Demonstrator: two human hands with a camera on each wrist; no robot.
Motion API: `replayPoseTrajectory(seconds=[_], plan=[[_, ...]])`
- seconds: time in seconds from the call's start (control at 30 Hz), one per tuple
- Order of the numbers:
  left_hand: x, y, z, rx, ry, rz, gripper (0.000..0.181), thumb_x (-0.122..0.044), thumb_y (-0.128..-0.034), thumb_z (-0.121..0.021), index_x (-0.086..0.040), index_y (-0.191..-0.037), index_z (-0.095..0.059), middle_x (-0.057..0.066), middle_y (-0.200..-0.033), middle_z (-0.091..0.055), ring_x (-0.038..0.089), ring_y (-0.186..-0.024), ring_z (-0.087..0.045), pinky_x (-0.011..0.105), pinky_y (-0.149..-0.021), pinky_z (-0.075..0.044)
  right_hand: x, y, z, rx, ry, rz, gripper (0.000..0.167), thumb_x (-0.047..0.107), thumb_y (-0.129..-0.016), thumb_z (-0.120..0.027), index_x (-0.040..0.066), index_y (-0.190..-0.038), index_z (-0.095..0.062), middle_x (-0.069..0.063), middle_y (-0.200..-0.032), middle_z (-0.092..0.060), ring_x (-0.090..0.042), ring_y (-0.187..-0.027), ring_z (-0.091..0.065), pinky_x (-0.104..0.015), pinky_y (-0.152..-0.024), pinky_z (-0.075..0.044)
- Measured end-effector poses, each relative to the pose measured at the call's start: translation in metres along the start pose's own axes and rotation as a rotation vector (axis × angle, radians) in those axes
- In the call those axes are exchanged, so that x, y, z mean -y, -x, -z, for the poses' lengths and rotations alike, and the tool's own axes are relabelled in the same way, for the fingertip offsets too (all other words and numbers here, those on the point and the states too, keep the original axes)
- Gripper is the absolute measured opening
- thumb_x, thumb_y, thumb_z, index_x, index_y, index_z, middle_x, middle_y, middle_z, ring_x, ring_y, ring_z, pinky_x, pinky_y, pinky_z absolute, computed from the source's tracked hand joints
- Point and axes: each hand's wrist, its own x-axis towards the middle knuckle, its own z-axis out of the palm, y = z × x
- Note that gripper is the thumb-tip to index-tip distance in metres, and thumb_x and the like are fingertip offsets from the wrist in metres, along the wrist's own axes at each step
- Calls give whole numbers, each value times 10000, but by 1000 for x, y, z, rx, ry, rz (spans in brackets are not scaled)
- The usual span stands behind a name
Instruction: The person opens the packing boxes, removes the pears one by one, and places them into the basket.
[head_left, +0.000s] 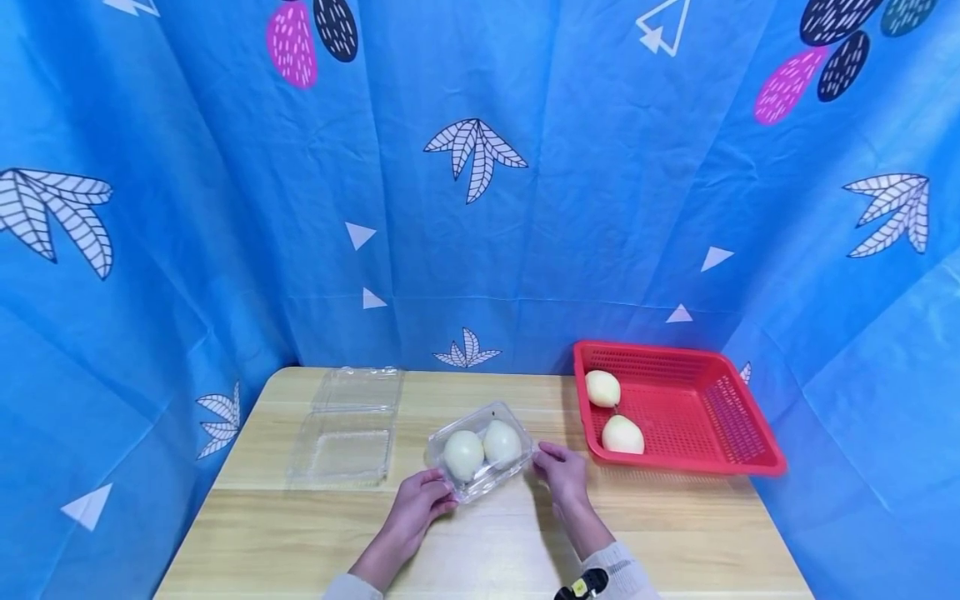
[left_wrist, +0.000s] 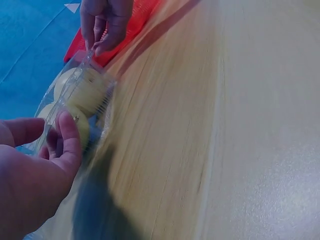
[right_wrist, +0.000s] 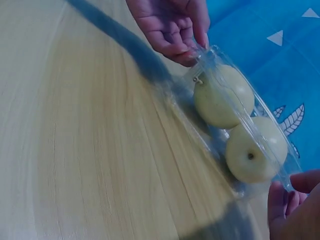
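A clear plastic box [head_left: 491, 479] with two pale pears [head_left: 463, 455] inside is held between both hands, tilted above the table. The left hand [head_left: 417, 510] pinches its near left corner. At the right end, the right hand [head_left: 564, 477] pinches the other corner between thumb and fingers. In the left wrist view the left hand [left_wrist: 42, 170] has thumb and fingers at the box edge. In the right wrist view the lid lies over the pears [right_wrist: 256, 150], and the right hand [right_wrist: 297, 205] grips the lower corner.
An open clear plastic box [head_left: 348, 454] lies on the left of the wooden table [head_left: 247, 533]. At the right stands a red basket [head_left: 678, 417] with two pears [head_left: 622, 435] at its left side. A blue patterned curtain [head_left: 480, 250] surrounds the table's back and sides.
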Motion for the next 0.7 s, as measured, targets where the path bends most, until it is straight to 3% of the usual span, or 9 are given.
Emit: replayPoseTrajectory(seconds=[0.1, 0.2, 0.4, 0.7], plan=[[0, 1, -1, 8, 5, 3, 538, -33, -948, -662, 146, -1376, -388, 132, -1107, -663, 176, -924, -682, 291, -874, -619, -2, 0, -2, -23, -10, -30, 397, -60, -914, -683, -195, -1275, -587, -154, -953, -739, -88, -694, -698, -268, -715, -639], [1, 1, -2, 16, 15, 16, 529, -29, -935, -673, 128, -1355, -393, 124, -1090, -661, 174, -921, -685, 292, -877, -619, -4, 4, -5, -6, -65, -67, 422, -58, -928, -671, -209, -1299, -538, -94, -857, -733, -87, -677, -712, -249, -692, -637], [3, -1, -8, 45, 32, 26, 468, -11, -930, -658, 94, -1295, -385, 90, -1028, -629, 175, -901, -684, 294, -878, -617, -9, 14, -16, 53, -178, -125, 390, -82, -941, -639, -210, -1283, -500, -65, -791, -739, -95, -698, -741, -223, -701, -634], [7, -2, -14, 21, 69, 16, 362, -28, -945, -638, 35, -1205, -395, 91, -1059, -573, 169, -927, -648, 274, -856, -602, -13, 20, -27, 73, -183, -141, 394, -83, -915, -654, -215, -1267, -534, -55, -785, -748, -93, -693, -734, -217, -695, -630]])
